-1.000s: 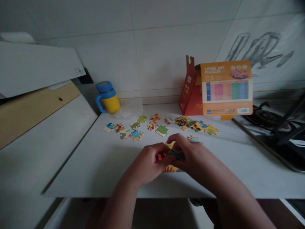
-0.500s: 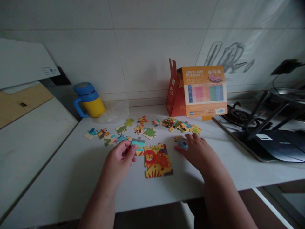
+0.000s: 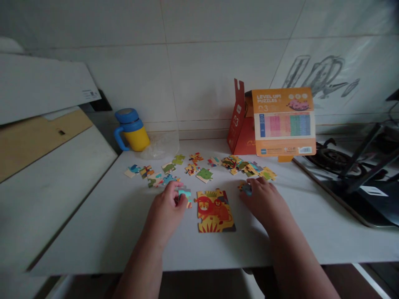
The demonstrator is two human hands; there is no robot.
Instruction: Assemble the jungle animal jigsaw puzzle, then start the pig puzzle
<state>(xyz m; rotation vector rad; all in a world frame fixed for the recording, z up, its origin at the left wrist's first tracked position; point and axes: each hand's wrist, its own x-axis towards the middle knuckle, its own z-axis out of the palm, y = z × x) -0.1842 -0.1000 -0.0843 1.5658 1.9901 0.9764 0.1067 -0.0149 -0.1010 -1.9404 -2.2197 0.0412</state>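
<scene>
Both arms [image 3: 143, 257] reach forward from the near side, apart. Left hand [image 3: 166, 209] curls, thumb toward fingers; right hand [image 3: 264, 199] lies palm down.

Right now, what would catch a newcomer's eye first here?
The bright lion puzzle lies on the white table between the left hand and the right hand. Behind it to the right stands the open orange-and-red box; a blue-and-yellow mug stands at the back left.
</scene>
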